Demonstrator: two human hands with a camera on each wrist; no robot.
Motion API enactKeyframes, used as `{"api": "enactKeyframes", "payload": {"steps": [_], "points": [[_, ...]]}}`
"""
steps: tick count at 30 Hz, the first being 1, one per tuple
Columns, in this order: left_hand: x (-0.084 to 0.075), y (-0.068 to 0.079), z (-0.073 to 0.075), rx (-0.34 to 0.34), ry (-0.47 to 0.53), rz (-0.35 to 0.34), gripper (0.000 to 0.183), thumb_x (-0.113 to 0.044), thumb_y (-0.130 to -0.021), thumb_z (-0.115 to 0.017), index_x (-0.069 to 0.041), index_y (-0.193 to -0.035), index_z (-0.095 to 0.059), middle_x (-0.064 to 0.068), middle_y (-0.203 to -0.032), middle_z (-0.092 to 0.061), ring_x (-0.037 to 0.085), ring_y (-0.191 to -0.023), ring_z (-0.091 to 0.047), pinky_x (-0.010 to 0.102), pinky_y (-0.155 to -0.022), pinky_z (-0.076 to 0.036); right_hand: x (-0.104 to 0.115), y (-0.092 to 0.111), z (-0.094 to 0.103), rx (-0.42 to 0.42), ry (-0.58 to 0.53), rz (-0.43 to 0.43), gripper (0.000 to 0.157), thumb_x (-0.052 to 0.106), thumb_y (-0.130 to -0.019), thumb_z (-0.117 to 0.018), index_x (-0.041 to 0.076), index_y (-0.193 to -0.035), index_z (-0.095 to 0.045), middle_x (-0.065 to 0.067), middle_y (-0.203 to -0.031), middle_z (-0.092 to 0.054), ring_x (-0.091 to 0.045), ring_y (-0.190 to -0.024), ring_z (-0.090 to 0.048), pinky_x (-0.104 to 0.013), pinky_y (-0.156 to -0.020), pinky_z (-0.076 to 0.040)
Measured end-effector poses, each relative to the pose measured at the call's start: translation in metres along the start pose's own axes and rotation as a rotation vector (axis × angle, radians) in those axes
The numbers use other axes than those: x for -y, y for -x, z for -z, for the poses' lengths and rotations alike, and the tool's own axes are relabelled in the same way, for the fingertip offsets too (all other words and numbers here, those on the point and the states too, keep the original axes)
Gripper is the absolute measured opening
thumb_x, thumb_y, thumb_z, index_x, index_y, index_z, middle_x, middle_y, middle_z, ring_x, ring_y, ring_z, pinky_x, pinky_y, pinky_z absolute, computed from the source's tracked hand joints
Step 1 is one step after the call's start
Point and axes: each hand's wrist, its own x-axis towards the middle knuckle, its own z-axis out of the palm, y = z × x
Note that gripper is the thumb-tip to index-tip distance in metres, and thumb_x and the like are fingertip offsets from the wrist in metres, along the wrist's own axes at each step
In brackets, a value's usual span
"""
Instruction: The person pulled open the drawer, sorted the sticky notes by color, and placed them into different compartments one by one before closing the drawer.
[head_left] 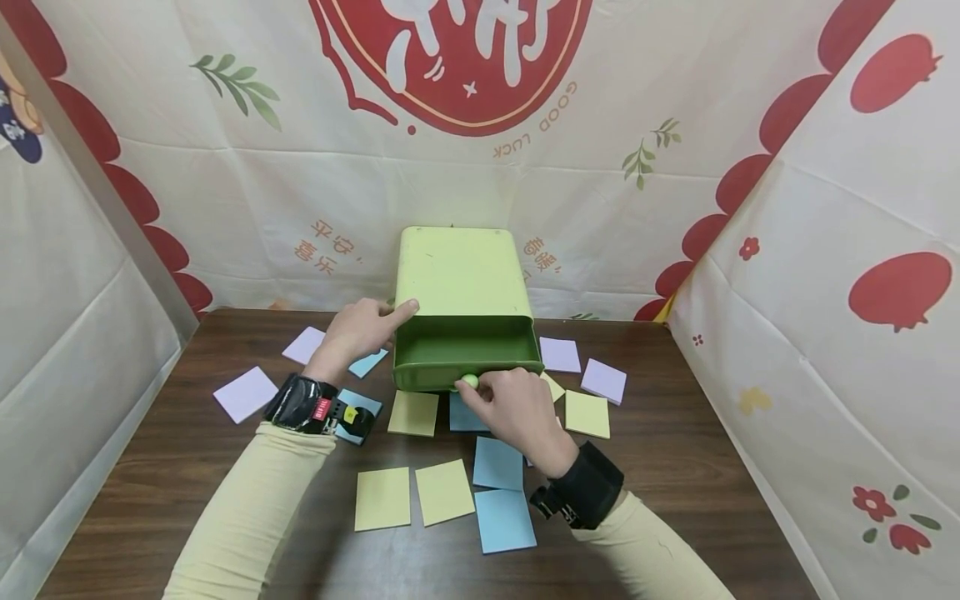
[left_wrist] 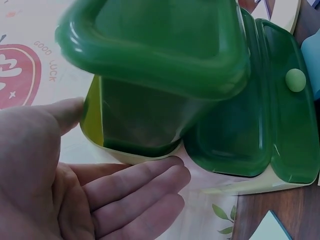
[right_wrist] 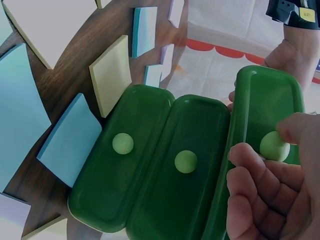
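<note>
A small drawer cabinet with a pale green body (head_left: 461, 271) stands at the back of the table. Its top drawer (head_left: 420, 375), dark green, is pulled out, and the part of its inside that shows holds nothing. My right hand (head_left: 521, 408) pinches that drawer's round light green knob (right_wrist: 274, 146) between thumb and fingers. My left hand (head_left: 363, 329) touches the cabinet's left front edge, thumb near the top and the other fingers fairly straight along the side. In the right wrist view, the middle drawer (right_wrist: 197, 125) and bottom drawer (right_wrist: 145, 112) are closed.
Square sticky-note pads lie around the cabinet: yellow pads (head_left: 382, 500), blue pads (head_left: 505, 521) and lilac pads (head_left: 246, 394), several of each. A printed white cloth (head_left: 330, 192) hangs behind the wooden table (head_left: 675, 500) and along both sides.
</note>
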Motion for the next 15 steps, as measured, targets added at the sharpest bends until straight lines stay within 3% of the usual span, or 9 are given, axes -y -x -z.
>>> {"api": "enactKeyframes", "payload": {"steps": [8, 15], "points": [[-0.001, 0.0, 0.002, -0.003, -0.008, -0.015, 0.073, -0.07, -0.095, -0.033, -0.009, -0.117, -0.066, 0.011, -0.09, -0.072, 0.021, -0.077, -0.065, 0.033, -0.068, -0.043, -0.001, 0.002, 0.001, 0.034, -0.022, -0.017, 0.051, 0.049, -0.096, -0.055, 0.024, -0.052, -0.047, 0.011, -0.045, -0.031, -0.004, -0.041, -0.033, -0.021, -0.039, -0.023], [0.0, 0.0, -0.001, 0.007, 0.006, -0.019, 0.072, -0.069, -0.095, -0.034, -0.008, -0.114, -0.066, 0.007, -0.084, -0.068, 0.02, -0.073, -0.06, 0.032, -0.063, -0.042, -0.007, 0.013, -0.004, 0.077, -0.073, -0.064, 0.057, 0.049, -0.101, -0.044, 0.024, -0.05, -0.039, 0.012, -0.045, -0.026, -0.007, -0.04, -0.028, -0.023, -0.04, -0.02]]}}
